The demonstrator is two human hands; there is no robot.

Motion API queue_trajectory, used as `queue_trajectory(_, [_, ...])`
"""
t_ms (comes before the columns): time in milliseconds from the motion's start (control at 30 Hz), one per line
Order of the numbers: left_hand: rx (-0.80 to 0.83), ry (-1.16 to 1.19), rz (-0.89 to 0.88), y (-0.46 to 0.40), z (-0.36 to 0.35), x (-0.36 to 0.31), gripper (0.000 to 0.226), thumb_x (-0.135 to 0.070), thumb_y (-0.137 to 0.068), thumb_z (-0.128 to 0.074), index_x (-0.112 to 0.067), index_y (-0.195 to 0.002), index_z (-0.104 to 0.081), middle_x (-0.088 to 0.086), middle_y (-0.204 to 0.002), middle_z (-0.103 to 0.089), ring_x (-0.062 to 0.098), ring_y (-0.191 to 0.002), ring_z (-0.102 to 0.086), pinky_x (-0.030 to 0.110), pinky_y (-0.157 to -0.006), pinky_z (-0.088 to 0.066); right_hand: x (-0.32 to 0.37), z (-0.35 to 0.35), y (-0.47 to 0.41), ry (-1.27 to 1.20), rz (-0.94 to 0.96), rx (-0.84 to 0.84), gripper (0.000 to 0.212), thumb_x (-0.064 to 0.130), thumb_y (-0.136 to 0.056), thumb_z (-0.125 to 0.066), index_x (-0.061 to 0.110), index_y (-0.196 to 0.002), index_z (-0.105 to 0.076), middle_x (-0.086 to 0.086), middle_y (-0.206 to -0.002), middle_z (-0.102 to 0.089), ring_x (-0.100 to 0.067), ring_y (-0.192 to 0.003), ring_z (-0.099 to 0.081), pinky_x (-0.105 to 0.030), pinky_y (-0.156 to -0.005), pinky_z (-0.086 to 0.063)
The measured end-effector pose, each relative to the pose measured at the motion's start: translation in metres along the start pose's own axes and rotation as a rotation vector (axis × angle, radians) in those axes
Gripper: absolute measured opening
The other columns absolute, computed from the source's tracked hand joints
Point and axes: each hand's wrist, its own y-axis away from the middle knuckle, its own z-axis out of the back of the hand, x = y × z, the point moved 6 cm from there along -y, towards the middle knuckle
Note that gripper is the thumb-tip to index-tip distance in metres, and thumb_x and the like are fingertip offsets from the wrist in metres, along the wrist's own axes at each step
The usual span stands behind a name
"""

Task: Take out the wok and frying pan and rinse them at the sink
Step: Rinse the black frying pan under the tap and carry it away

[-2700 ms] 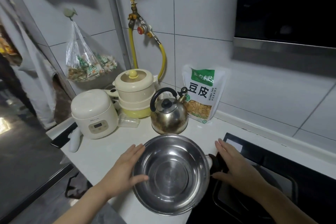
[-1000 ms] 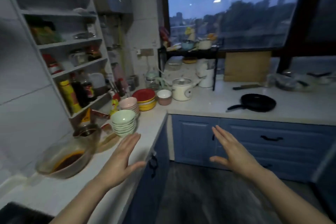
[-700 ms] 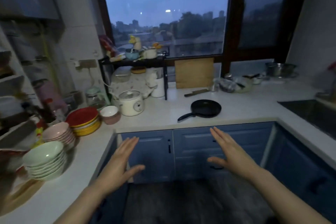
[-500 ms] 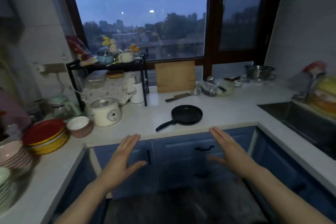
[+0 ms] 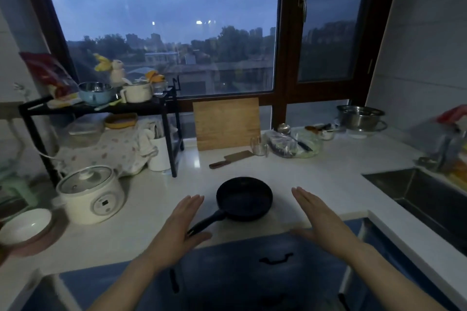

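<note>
The person is closing in on the frying pan (image 5: 244, 198), now lying between both hands, handle pointing toward seven o'clock.

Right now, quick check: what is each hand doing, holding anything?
Left hand: open, fingers straight, holding nothing, over the frying pan handle.
Right hand: open, fingers straight, holding nothing, right of the pan.
</note>
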Motion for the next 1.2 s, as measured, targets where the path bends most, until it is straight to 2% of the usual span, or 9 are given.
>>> queue_trajectory(267, [0.104,-0.038,0.038,-0.152,-0.041,0.075,0.090,-0.090,-0.068,-0.036,-0.046,-0.142,-0.007,-0.021,-0.154,-0.006,0.000,-0.143,0.004,0.022,-0.115,-0.006,-0.064,-0.035,-0.146,-0.046,-0.034,0.082,0.114,0.088,-0.061,-0.021,0.029,-0.155,0.005,0.021,-0.154,0.007,-0.001,-0.145,0.002,-0.017,-0.115,-0.001])
queue_trajectory(433, [0.151,-0.034,0.085,-0.203,-0.072,0.110,0.111,-0.095,-0.062,-0.030,-0.031,-0.150,-0.013,-0.019,-0.152,-0.007,0.002,-0.143,0.003,0.022,-0.116,-0.006,-0.096,-0.069,-0.205,-0.072,-0.027,0.182,0.135,0.102,-0.045,-0.002,0.024,-0.154,0.009,0.020,-0.150,0.008,0.003,-0.139,0.004,-0.014,-0.112,0.003])
queue_trajectory(500, [0.175,-0.046,0.117,-0.215,-0.083,0.122,0.115,-0.096,-0.059,-0.026,-0.029,-0.151,-0.013,-0.020,-0.151,-0.006,0.000,-0.142,0.004,0.018,-0.113,-0.004,-0.104,-0.080,-0.223,-0.087,-0.025,0.215,0.130,0.101,-0.051,-0.012,0.024,-0.154,0.008,0.017,-0.155,0.006,-0.001,-0.144,0.001,-0.015,-0.114,0.000])
queue_trajectory(600, [0.205,-0.067,0.159,-0.227,-0.103,0.137,0.118,-0.098,-0.056,-0.019,-0.028,-0.151,-0.012,-0.020,-0.150,-0.004,0.000,-0.141,0.002,0.016,-0.111,-0.003,-0.116,-0.100,-0.244,-0.079,-0.014,0.284,0.110,0.075,-0.077,-0.053,0.022,-0.155,0.005,0.006,-0.163,0.003,-0.011,-0.149,-0.004,-0.020,-0.118,-0.007])
queue_trajectory(733, [0.235,-0.050,0.237,-0.232,-0.129,0.145,0.128,-0.101,-0.049,-0.016,-0.025,-0.149,-0.002,-0.019,-0.148,0.006,0.001,-0.140,0.007,0.014,-0.110,-0.001,-0.137,-0.131,-0.268,-0.101,0.022,0.437,0.136,0.093,-0.048,-0.036,0.021,-0.154,0.010,0.007,-0.163,0.008,-0.011,-0.150,-0.002,-0.022,-0.118,-0.008])
queue_trajectory(867, [0.302,-0.029,0.328,-0.229,-0.155,0.149,0.133,-0.103,-0.042,-0.020,-0.022,-0.140,0.019,-0.017,-0.146,0.018,0.003,-0.139,0.013,0.013,-0.109,0.002,-0.156,-0.154,-0.288,-0.097,0.084,0.502,0.138,0.063,-0.061,-0.080,0.014,-0.154,0.010,0.003,-0.163,0.008,-0.012,-0.150,0.000,-0.015,-0.113,0.000])
queue_trajectory(1000, [0.354,-0.043,0.413,-0.223,-0.179,0.161,0.144,-0.103,-0.037,-0.027,-0.016,-0.141,0.023,-0.012,-0.147,0.022,0.010,-0.142,0.015,0.017,-0.112,0.002,-0.174,-0.171,-0.304,-0.043,0.121,0.572,0.140,0.053,-0.062,-0.085,0.012,-0.154,0.011,-0.001,-0.164,0.011,-0.014,-0.151,0.002,-0.019,-0.117,-0.001])
queue_trajectory(1100, [0.335,-0.053,0.402,-0.220,-0.189,0.165,0.129,-0.100,-0.038,-0.039,-0.051,-0.134,0.031,-0.013,-0.149,0.022,0.012,-0.143,0.015,0.014,-0.111,0.004,-0.181,-0.181,-0.314,-0.038,0.155,0.606,0.143,0.055,-0.059,-0.086,0.010,-0.154,0.012,-0.003,-0.163,0.013,-0.016,-0.151,0.003,-0.020,-0.117,0.001])
queue_trajectory(1200, [0.220,-0.102,0.284,-0.217,-0.187,0.162,0.114,-0.090,-0.064,-0.042,-0.035,-0.149,0.009,-0.020,-0.156,0.016,0.005,-0.144,0.005,0.005,-0.109,-0.002,-0.185,-0.189,-0.322,-0.061,0.182,0.642,0.145,0.057,-0.058,-0.086,0.009,-0.154,0.012,-0.004,-0.163,0.012,-0.016,-0.151,0.003,-0.016,-0.113,0.004])
